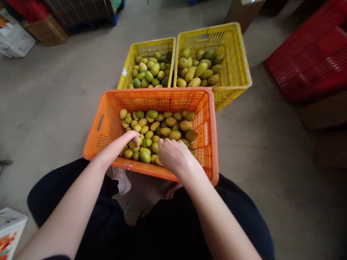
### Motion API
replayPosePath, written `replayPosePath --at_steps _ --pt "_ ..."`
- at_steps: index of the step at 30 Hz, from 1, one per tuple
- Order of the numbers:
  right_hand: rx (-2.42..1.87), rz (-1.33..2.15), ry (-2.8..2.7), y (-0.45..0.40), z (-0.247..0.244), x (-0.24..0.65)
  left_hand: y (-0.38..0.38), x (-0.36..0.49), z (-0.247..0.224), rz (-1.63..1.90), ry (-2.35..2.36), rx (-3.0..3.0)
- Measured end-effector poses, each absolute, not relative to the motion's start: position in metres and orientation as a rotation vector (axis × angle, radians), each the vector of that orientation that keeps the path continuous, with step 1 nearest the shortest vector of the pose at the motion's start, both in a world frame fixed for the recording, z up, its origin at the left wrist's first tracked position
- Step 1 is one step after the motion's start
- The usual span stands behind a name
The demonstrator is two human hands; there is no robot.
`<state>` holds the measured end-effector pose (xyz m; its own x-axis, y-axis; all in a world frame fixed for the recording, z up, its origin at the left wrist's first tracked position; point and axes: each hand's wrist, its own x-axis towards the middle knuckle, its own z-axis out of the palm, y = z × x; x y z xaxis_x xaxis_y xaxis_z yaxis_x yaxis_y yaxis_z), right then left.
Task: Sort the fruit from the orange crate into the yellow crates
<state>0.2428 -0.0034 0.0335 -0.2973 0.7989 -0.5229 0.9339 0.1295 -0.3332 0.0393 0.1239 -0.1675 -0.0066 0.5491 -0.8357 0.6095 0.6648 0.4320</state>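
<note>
An orange plastic crate (151,94) with a low layer of yellow-green oval fruits (145,157) stands right in front of me, between my knees. My left hand (133,136) reaches over its near side, left of the middle. Its fingers point down among the fruits and are mostly hidden, so their grip does not show. To the right, my right hand (173,153) is closed just above the fruits, knuckles up. Its curled fingers hide whatever may be in them. The two hands are apart.
Directly behind stand two yellow crates, a left one (125,80) and a right one (233,54), both holding similar fruits. Red crates (306,61) are stacked at the right. A cardboard box (241,16), a brown basket (47,31) and a blue pallet (108,22) are farther back.
</note>
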Motion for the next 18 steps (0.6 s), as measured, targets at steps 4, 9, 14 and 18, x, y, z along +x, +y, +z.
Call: replayPosePath --at_steps 4,9,14,18 --pt "1.736 -0.802 2.245 -0.004 0.039 0.246 0.098 0.014 -0.113 -0.318 1.492 1.041" --pt "1.649 -0.876 2.558 0.002 0.032 0.239 0.068 0.041 -0.044 0.143 1.21 0.89" --pt "1.712 -0.767 2.92 0.01 0.038 0.233 0.065 0.062 -0.024 0.427 1.14 0.778" --pt "1.844 -0.564 2.847 0.006 0.043 0.229 0.075 0.041 -0.06 0.33 1.398 0.949"
